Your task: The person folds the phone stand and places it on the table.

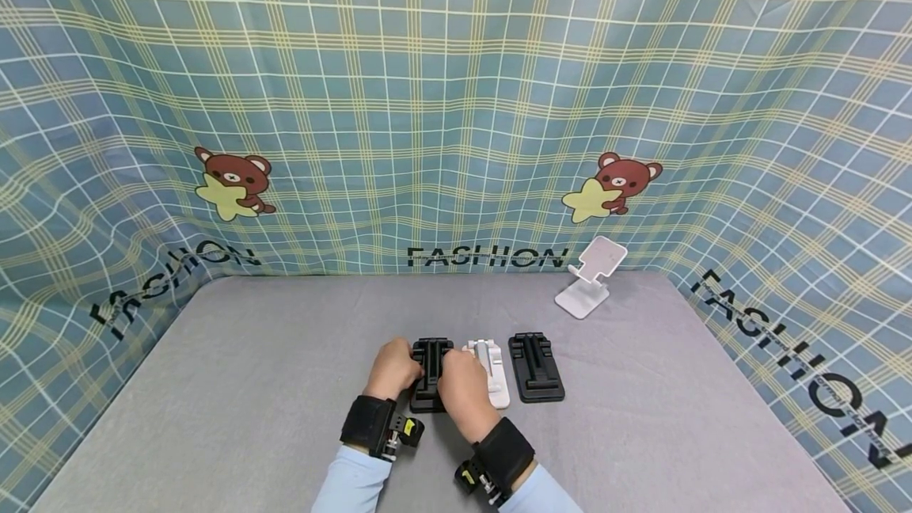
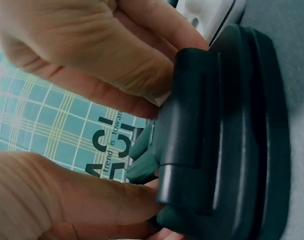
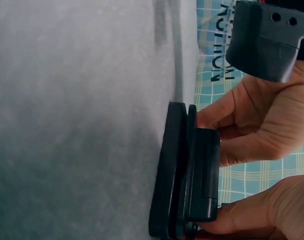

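Note:
A folded black phone stand [image 1: 430, 377] lies flat on the grey cloth between the two hands. My left hand [image 1: 393, 370] grips its left side, and my right hand [image 1: 466, 393] holds its right side. In the left wrist view, the thumbs of both hands press at the two ends of the stand's rounded hinge bar [image 2: 184, 130]. Seen edge-on in the right wrist view, the stand [image 3: 167, 170] shows a narrow gap between its base and upper plate. Some fingertips are hidden behind it. Right beside the right hand lies a folded white phone stand [image 1: 499, 390], partly covered by that hand.
Another folded black phone stand [image 1: 537, 370] lies to the right of the white one. Farther back on the right, an unfolded pale phone stand [image 1: 602, 258] stands upright near the cloth's back edge. Plaid curtain [image 1: 449, 125] encloses the grey surface [image 1: 249, 386] at back and sides.

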{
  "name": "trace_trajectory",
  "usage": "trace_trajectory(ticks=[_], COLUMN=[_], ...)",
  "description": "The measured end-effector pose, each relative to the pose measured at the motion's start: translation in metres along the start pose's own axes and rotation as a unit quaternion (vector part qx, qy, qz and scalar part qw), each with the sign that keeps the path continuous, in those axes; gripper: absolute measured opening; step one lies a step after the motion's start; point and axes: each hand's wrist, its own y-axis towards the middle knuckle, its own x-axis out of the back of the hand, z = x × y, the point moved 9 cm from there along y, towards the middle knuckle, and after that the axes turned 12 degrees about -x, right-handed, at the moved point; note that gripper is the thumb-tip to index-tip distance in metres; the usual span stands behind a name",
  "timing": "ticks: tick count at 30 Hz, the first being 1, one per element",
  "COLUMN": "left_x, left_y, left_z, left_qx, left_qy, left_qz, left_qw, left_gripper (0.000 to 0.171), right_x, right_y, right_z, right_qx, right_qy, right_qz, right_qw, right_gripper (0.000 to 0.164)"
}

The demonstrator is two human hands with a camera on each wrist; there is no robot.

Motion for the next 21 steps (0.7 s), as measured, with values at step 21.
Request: trace_trajectory(ticks=[21], left_x=[-0.001], left_y=[0.002], left_z=[0.01], left_qx=[0.027], left_qy=[-0.042], left_qz=[0.006], left_qw=[0.9987], left_gripper=[0.038], right_x=[0.004], right_y=[0.025], right_z=[-0.013], right_qx=[0.009], right_qy=[0.071], right_qz=[0.268], right_qw=[0.961], right_gripper=[0.018])
